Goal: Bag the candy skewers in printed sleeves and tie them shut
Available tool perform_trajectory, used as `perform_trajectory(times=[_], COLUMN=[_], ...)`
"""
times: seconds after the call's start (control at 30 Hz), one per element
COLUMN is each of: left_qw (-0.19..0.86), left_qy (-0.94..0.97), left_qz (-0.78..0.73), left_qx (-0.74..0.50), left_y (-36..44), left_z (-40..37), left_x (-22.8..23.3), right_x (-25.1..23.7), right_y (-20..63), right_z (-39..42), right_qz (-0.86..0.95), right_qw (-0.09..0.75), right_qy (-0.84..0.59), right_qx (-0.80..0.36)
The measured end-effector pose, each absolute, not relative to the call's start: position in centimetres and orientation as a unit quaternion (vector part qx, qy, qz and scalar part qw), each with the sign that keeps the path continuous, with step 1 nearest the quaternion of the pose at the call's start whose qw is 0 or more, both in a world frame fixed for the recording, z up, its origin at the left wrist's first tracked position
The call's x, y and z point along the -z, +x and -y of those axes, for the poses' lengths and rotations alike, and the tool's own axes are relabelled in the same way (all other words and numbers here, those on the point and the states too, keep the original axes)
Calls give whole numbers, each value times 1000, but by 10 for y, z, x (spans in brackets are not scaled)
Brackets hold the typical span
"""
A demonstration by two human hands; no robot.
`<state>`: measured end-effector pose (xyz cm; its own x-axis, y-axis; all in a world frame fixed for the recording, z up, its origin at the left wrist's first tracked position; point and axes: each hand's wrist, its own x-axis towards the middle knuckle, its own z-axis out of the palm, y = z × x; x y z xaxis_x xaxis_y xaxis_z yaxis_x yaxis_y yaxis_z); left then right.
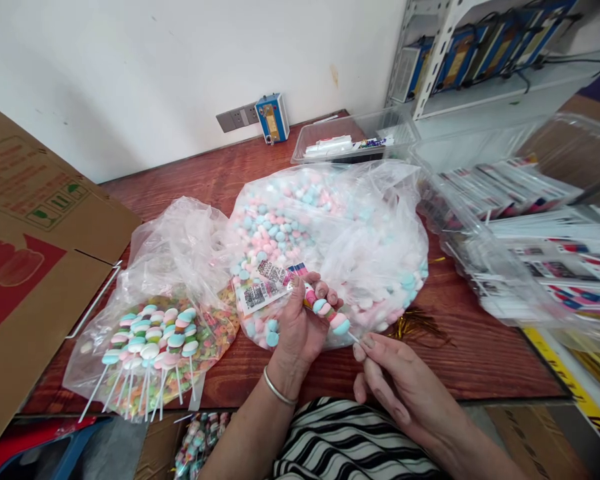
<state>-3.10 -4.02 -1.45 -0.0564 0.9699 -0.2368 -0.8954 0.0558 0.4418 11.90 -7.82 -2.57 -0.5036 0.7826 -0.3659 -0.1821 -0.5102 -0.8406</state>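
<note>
Left hand (300, 327) clamps a printed sleeve (263, 288) over a half-inserted candy skewer (330, 315), right fingers (367, 347) pinching its stick; finished skewers (150, 340) wait unwrapped.

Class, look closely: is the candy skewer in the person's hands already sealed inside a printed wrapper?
No. The candy skewer is bare, gripped by the left hand together with a printed wrapper, while the right hand pinches its stick.

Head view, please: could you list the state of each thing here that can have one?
Left hand: closed around a printed clear sleeve and a pastel candy skewer.
Right hand: fingertips pinching the skewer's stick end.
Big clear plastic bag of pink and blue candies: open.
Finished pastel skewers: lying piled on a smaller bag.
Brown cardboard box: flaps open.
</note>
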Motion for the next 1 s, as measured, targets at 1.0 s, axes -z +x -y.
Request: perform_trajectory(times=[1.0], left_qw=[683], left_qy=[58], left_qz=[-278], left_qx=[-673], left_y=[-25], left_z=[43], left_x=[5], right_x=[33], right_y=[113], right_z=[77], right_qz=[297], right_qw=[295], right_qy=[-344], right_qx=[-840])
